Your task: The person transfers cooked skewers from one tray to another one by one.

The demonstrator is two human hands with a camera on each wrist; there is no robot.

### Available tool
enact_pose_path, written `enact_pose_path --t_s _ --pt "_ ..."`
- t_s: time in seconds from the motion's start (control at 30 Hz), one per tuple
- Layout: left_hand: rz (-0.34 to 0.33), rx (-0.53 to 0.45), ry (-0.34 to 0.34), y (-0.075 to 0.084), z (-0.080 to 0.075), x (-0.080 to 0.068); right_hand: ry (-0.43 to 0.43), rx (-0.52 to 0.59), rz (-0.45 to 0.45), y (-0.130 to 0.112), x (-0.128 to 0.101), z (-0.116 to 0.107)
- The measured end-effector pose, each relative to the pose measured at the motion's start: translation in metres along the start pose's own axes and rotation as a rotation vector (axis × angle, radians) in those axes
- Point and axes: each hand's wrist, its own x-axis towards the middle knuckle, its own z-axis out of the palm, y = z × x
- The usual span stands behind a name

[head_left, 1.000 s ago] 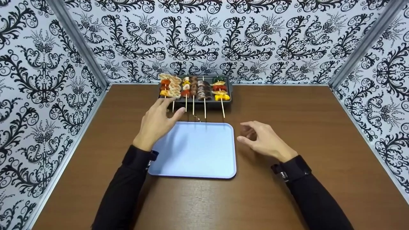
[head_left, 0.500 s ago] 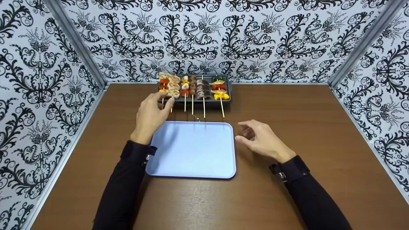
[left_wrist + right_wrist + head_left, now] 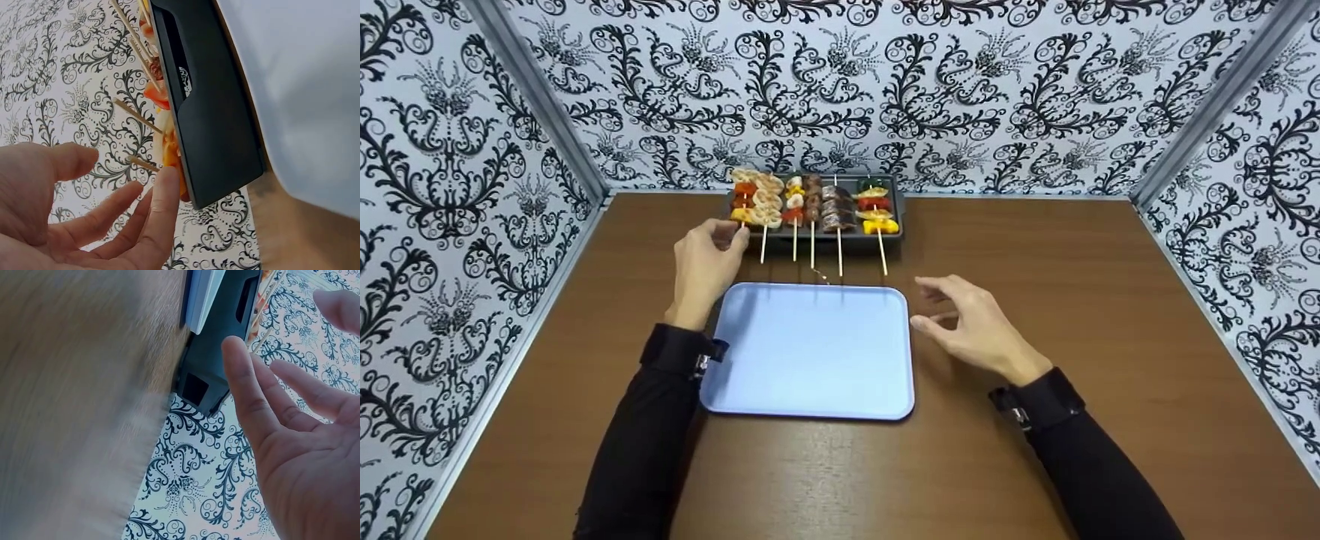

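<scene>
My left hand (image 3: 701, 262) is at the stick end of the leftmost skewer (image 3: 744, 196), which carries orange, red and yellow pieces. In the left wrist view, the bare stick (image 3: 144, 163) lies between the parted thumb and fingers (image 3: 164, 202), not pinched. Beside it, several more skewers, among them a dark meat skewer (image 3: 838, 210) and a vegetable skewer (image 3: 874, 204), rest across a black grill tray (image 3: 855, 244), sticks toward me. My right hand (image 3: 979, 322) hovers right of a light blue tray (image 3: 817, 352), fingers loosely bent, holding nothing.
The blue tray lies on a brown wooden table (image 3: 840, 480), just in front of the black grill tray. Patterned white-and-black walls (image 3: 840, 90) enclose the back and both sides.
My left hand has moved left and slightly down, from over the skewers to the leftmost stick. The right hand has barely shifted. The skewers and trays stay in place.
</scene>
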Motion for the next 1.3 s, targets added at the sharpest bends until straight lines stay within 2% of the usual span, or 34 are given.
enact_pose_path --t_s 0.17,0.4,0.57,0.67,0.93,1.3 --pt "-0.086 -0.05 -0.08 -0.002 -0.001 0.0 0.031 0.025 -0.034 -0.001 0.001 0.0" --pt "-0.239 -0.272 -0.199 -0.007 -0.002 0.002 0.054 0.018 -0.064 -0.003 0.002 0.001" --pt "-0.3 -0.448 -0.242 -0.01 0.001 0.004 0.061 0.021 -0.081 -0.004 0.002 0.001" --pt "-0.319 -0.517 -0.266 -0.012 0.002 0.005 0.069 0.024 -0.103 -0.006 0.002 0.003" --pt "-0.378 -0.629 -0.248 -0.016 0.007 0.008 0.097 0.01 -0.155 -0.011 0.005 0.005" --pt "-0.409 -0.646 -0.227 -0.016 0.005 0.008 0.149 -0.104 -0.283 -0.017 0.01 0.003"
